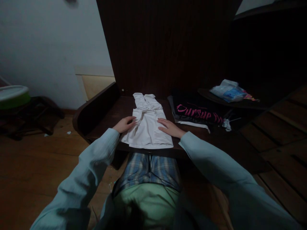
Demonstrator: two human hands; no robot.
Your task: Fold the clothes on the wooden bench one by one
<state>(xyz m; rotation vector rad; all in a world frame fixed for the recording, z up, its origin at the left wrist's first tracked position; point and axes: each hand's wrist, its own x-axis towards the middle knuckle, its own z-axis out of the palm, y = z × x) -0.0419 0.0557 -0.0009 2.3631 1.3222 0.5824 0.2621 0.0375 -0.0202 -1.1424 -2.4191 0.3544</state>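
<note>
A white garment (153, 129), narrowed by folds at its far end, lies on a dark wooden shelf (103, 116) in front of me. Its upper half is creased, and the lower hem reaches the shelf's front edge. At its left edge rests my left hand (125, 124), palm down, fingers loosely stretched and touching the cloth. My right hand (170, 128) lies on the right side with its fingers flat and spread on the fabric. Neither hand visibly grips the cloth.
To the right sits a stack of dark folded clothes (192, 110) with pink lettering. Beyond it, a plastic packet (227, 91) lies on a dark rounded surface. A raised side panel (96, 102) bounds the shelf on the left. A green-and-white container (14, 95) stands at far left.
</note>
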